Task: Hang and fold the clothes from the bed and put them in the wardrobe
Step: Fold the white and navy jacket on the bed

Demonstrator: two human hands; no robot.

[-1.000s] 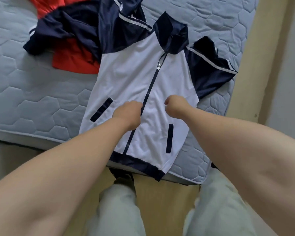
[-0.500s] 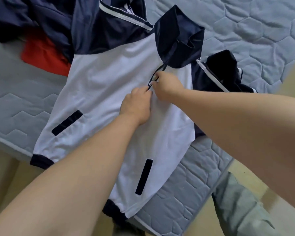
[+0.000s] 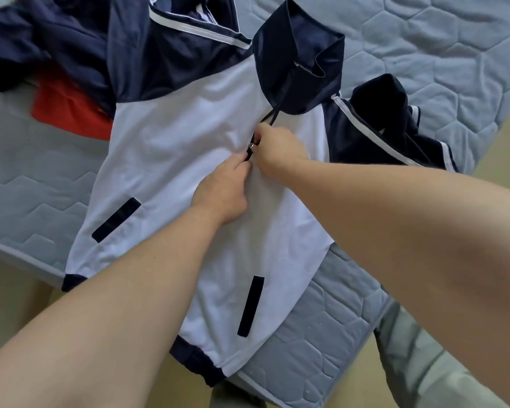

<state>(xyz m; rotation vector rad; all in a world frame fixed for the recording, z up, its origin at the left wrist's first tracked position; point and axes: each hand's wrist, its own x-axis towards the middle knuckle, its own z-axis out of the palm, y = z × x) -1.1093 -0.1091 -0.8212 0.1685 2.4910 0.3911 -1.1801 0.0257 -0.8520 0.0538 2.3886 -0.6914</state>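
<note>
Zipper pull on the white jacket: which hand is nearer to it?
Right. The right hand pinches the zipper pull; the left hand grips the white jacket just below the pull, along the zip line.

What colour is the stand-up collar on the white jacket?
The stand-up collar of the white zip-up jacket is dark navy; clearest in head view.

One white-and-navy jacket (image 3: 183,148), one red garment (image 3: 68,113), one bed (image 3: 424,54), and two hands: left hand (image 3: 221,192), right hand (image 3: 277,148).
</note>
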